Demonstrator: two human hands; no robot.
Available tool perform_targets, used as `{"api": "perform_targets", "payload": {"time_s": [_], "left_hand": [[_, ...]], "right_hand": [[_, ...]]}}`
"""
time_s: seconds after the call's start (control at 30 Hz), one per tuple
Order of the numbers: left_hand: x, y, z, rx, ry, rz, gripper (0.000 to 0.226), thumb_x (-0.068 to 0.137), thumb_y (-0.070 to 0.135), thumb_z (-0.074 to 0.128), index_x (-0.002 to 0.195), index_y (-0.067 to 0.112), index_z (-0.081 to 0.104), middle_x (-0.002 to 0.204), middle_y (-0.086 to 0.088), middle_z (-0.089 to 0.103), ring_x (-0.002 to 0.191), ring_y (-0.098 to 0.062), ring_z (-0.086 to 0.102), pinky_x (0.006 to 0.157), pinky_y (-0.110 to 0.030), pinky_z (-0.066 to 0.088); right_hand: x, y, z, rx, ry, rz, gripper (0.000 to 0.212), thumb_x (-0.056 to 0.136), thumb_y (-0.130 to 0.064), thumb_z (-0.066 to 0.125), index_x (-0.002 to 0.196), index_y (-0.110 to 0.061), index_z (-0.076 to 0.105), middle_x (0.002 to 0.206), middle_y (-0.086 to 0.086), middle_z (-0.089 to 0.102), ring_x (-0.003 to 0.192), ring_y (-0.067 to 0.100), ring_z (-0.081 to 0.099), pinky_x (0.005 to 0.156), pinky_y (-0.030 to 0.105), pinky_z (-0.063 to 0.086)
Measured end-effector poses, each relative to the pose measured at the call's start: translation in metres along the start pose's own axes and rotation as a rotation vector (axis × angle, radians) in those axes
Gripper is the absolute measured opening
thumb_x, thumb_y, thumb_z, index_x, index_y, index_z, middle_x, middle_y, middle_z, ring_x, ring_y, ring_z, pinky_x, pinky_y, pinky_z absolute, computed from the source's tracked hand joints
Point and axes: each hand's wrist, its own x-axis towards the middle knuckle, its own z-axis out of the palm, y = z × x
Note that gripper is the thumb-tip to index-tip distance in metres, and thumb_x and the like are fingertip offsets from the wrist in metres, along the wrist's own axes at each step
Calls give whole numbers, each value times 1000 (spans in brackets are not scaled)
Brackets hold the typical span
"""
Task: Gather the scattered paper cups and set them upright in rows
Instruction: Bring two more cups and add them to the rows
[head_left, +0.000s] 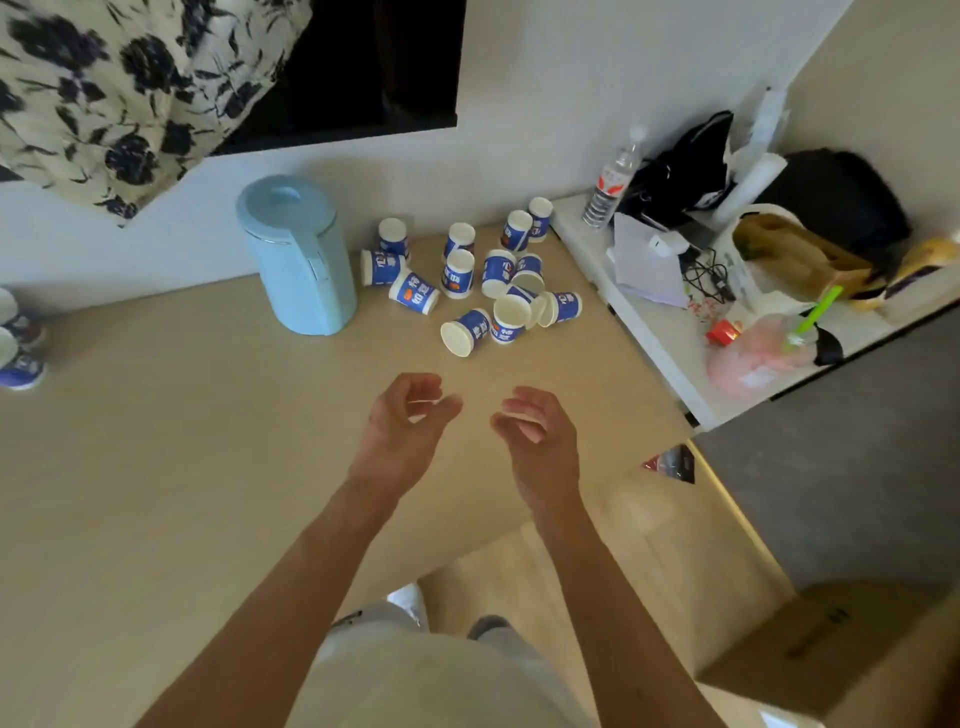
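Fingers: loosely curled on the left hand (405, 421) and right hand (540, 441), holding nothing, above the table (156, 467) short of the pile.
Cups: paper cups (467, 280) clustered at the table's back, several lying on their sides and touching.
Risk: a hasty grab would likely nudge neighbouring cups, and the lying ones could roll against the kettle (298, 254) or off toward the white side table (644, 332).

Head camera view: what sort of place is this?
Likely a home or dorm room: a pale blue plastic kettle on a beige wooden desk, a floral cream-and-navy cloth hanging above, and a cluttered white shelf.
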Motion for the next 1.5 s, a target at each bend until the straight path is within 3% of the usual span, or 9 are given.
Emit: {"api": "perform_targets", "payload": {"time_s": [0.1, 0.2, 0.43, 0.63, 0.87, 1.13, 1.3, 1.43, 1.5], "left_hand": [[11, 7, 5, 10, 51, -30, 27, 88, 31, 74, 112, 21, 66, 110, 7, 69, 98, -8, 66, 72, -17, 45], [20, 8, 11, 3, 120, -79, 26, 88, 30, 74, 111, 20, 66, 110, 7, 69, 100, -12, 67, 75, -20, 47], [37, 9, 33, -7, 334, -180, 25, 88, 34, 73, 109, 23, 65, 116, 7, 66, 105, -11, 65, 87, -31, 53], [43, 13, 56, -10, 464, -251, 26, 88, 34, 73, 110, 22, 66, 115, 7, 67, 104, -12, 65, 92, -38, 54], [40, 10, 78, -24, 544, -313, 27, 89, 33, 72, 112, 20, 66, 115, 7, 68, 104, -12, 66, 91, -33, 54], [39, 10, 86, -24, 594, -354, 28, 91, 33, 70, 115, 20, 65, 116, 8, 68, 105, -11, 65, 85, -28, 51], [46, 3, 91, -8, 586, -361, 31, 89, 33, 73, 116, 22, 64, 115, 8, 67, 105, -12, 66, 86, -31, 52], [52, -5, 97, 80, 579, -351, 51, 81, 30, 81, 125, 22, 58, 118, 7, 64, 107, -12, 62, 89, -32, 53], [56, -5, 101, 120, 550, -333, 63, 77, 29, 84, 132, 21, 53, 122, 5, 62, 110, -13, 60, 94, -37, 53]], "right_hand": [[33, -2, -1, -112, -102, -18, 36, 85, -3, 76, 115, -17, 62, 107, 4, 70, 88, 1, 69, 79, 14, 51], [76, -6, 2, -320, -207, -100, 41, 84, -8, 77, 120, -17, 60, 113, 0, 66, 98, 11, 67, 85, 17, 50], [197, 3, 33, -975, -544, -480, 57, 79, -7, 73, 132, -14, 54, 129, 6, 57, 119, 28, 54, 99, 45, 46], [267, 34, 50, -1461, -745, -884, 56, 84, -18, 72, 136, -18, 50, 132, 4, 57, 126, 27, 50, 105, 38, 38], [299, 54, 66, -1633, -826, -1003, 61, 80, -20, 77, 135, -18, 50, 131, 4, 58, 130, 27, 46, 115, 44, 30], [306, 64, 76, -1620, -894, -1061, 58, 78, -21, 78, 129, -21, 51, 124, 1, 64, 122, 24, 53, 104, 39, 35], [292, 55, 70, -1393, -948, -929, 68, 72, -43, 82, 127, -17, 53, 125, 2, 62, 120, 25, 54, 101, 40, 39], [269, 20, 55, -609, -1091, -165, 56, 73, -29, 89, 118, -14, 62, 112, 0, 68, 105, 21, 65, 86, 32, 53], [259, 4, 43, -389, -1162, 40, 47, 77, -21, 88, 118, -16, 64, 108, -2, 73, 103, 16, 70, 78, 22, 54]]}}
